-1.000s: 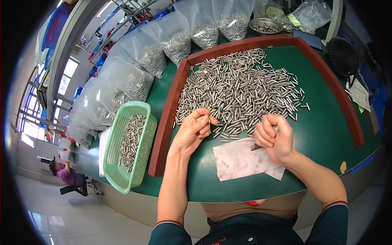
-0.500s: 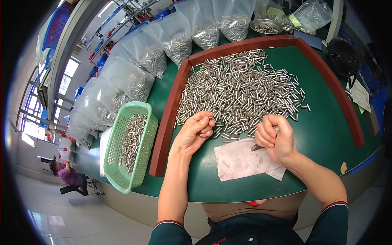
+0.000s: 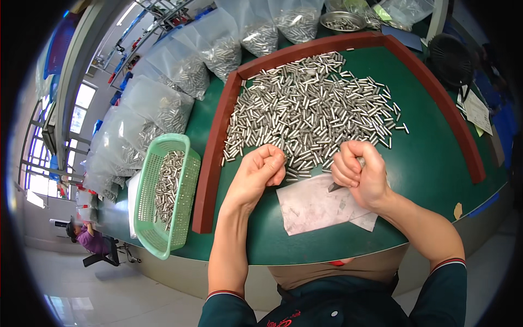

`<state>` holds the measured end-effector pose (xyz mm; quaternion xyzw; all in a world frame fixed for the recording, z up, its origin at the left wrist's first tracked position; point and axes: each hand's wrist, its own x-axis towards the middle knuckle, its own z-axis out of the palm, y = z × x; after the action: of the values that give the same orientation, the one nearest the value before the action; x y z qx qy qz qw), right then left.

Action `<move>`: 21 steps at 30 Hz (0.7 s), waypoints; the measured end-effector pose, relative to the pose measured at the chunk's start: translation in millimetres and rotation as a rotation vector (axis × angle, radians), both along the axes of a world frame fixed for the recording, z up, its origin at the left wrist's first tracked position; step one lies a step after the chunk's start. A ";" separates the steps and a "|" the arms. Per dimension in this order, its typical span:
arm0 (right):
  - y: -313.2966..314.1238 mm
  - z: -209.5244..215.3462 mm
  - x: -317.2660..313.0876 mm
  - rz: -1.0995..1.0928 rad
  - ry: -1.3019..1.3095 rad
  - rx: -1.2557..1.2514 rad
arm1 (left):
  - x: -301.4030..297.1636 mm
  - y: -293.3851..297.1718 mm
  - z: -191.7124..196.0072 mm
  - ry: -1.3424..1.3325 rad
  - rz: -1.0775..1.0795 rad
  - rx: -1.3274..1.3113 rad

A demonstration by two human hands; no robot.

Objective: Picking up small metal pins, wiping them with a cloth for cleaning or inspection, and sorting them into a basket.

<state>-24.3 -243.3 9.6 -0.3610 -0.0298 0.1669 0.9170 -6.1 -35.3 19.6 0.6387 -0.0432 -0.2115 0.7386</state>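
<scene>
A big pile of short silvery metal pins (image 3: pixel 305 109) lies on the green table. At its near left edge my left hand (image 3: pixel 256 175) is closed, thumb and fingertips pinched together; whatever they hold is hidden. My right hand (image 3: pixel 360 174) makes a fist around a tool, mostly covered by the fingers, whose dark pointed blade (image 3: pixel 334 187) sticks out below toward the left. Under that blade lies a smudged, pale pink cloth or paper sheet (image 3: pixel 305 206), reaching beneath the right wrist.
Dark red wooden bars (image 3: pixel 211 163) fence the pile on the left, back and right. Beside the left bar stands a green plastic basket (image 3: pixel 185 201) of pins. Clear bags (image 3: pixel 223 54) of pins, a metal bowl (image 3: pixel 343 23) and a black fan (image 3: pixel 451 59) line the table.
The whole view has shifted slightly. My left fingers have turned and closed more tightly, hiding the dark tip seen between them before. My right fist keeps its grip on the tool.
</scene>
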 end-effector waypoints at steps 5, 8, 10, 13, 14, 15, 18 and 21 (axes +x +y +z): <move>-0.8 0.0 1.0 0.018 -0.031 -0.015 | -29.7 -38.1 8.0 -0.452 -0.130 0.713; 0.0 1.0 -1.5 0.039 -0.115 -0.073 | -39.4 -49.3 5.0 -0.583 -0.153 0.831; -0.2 0.3 -4.4 0.017 -0.147 -0.059 | -38.9 -49.5 8.4 -0.549 -0.175 0.865; -1.3 2.0 -7.3 -0.005 -0.211 -0.037 | -36.6 -47.9 7.2 -0.501 -0.201 0.914; -1.2 1.4 -8.5 -0.002 -0.232 -0.051 | -36.9 -48.1 5.1 -0.496 -0.185 0.879; -1.2 1.1 -9.8 0.000 -0.253 -0.065 | -37.4 -48.4 4.1 -0.491 -0.168 0.844; 0.4 -1.7 -10.2 0.010 -0.232 -0.077 | -36.4 -48.2 4.9 -0.402 -0.173 0.857; -0.1 -1.8 -10.8 0.017 -0.220 -0.083 | -36.7 -48.8 4.0 -0.394 -0.164 0.852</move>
<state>-35.1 -243.4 7.8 -0.4145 -0.1263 0.1352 0.8911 -42.7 -84.1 23.6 0.9072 -0.1421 -0.1427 0.3693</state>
